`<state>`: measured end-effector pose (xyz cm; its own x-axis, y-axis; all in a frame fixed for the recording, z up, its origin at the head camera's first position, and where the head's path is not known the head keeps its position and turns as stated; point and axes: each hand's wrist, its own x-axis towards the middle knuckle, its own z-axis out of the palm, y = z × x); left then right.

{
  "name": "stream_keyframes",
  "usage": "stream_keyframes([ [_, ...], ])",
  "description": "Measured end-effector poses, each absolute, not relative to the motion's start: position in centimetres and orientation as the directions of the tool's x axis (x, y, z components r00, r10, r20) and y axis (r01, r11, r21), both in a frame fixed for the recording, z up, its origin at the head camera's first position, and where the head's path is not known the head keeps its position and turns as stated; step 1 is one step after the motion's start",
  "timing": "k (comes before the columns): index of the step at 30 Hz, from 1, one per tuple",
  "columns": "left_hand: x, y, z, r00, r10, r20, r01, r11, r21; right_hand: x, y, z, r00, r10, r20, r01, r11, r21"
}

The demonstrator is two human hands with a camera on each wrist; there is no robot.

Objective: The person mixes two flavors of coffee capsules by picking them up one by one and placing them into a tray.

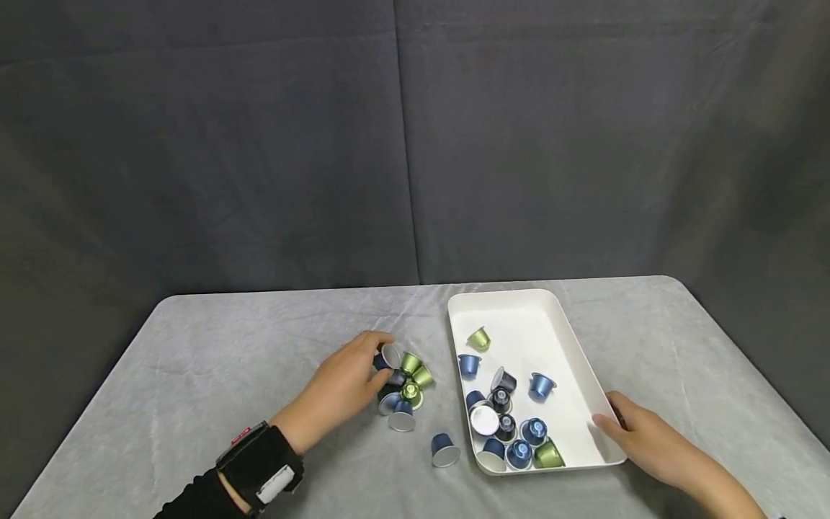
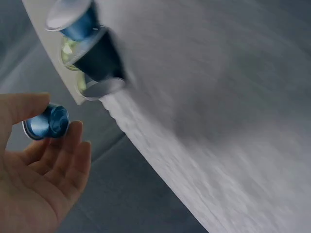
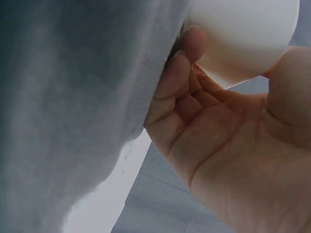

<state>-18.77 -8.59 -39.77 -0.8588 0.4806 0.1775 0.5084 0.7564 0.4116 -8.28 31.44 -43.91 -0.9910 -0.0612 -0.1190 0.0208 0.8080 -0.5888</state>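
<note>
My left hand pinches a blue coffee capsule between thumb and fingers. It is over the far left side of a small cluster on the grey table, where green capsules and dark blue capsules lie close together. Over on the right, a white tray holds several blue, dark and green capsules, mostly gathered toward its near left corner. My right hand grips the tray's right side near the front corner, thumb over the rim and fingers below, as the right wrist view shows.
One blue capsule lies by itself between the cluster and the tray. A grey cloth covers the table, and a dark curtain hangs behind its far edge.
</note>
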Motion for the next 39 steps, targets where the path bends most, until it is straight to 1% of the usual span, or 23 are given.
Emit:
stream_keyframes([
  [5, -18.8, -6.9, -39.1, -0.842, 0.513, 0.167, 0.528, 0.721, 0.448, -8.3, 31.3, -43.9, -0.991, -0.058, -0.117, 0.021, 0.813, -0.582],
  [11, -19.1, -5.4, -39.0, -0.821, 0.546, 0.169, 0.555, 0.691, 0.463, -8.3, 31.4, -43.9, -0.992, -0.059, -0.107, 0.014, 0.816, -0.577],
  [21, -19.5, -3.5, -39.1, -0.788, 0.589, 0.180, 0.603, 0.679, 0.419, -8.4, 31.4, -43.6, -0.990, -0.065, -0.124, 0.019, 0.815, -0.580],
  [31, -19.5, -1.4, -38.5, -0.781, 0.608, 0.139, 0.607, 0.689, 0.395, -8.3, 31.3, -43.7, -0.989, -0.062, -0.131, 0.028, 0.805, -0.592],
  [39, -19.6, 0.3, -38.0, -0.758, 0.641, 0.122, 0.631, 0.672, 0.389, -8.3, 31.3, -43.6, -0.989, -0.056, -0.135, 0.034, 0.810, -0.585],
])
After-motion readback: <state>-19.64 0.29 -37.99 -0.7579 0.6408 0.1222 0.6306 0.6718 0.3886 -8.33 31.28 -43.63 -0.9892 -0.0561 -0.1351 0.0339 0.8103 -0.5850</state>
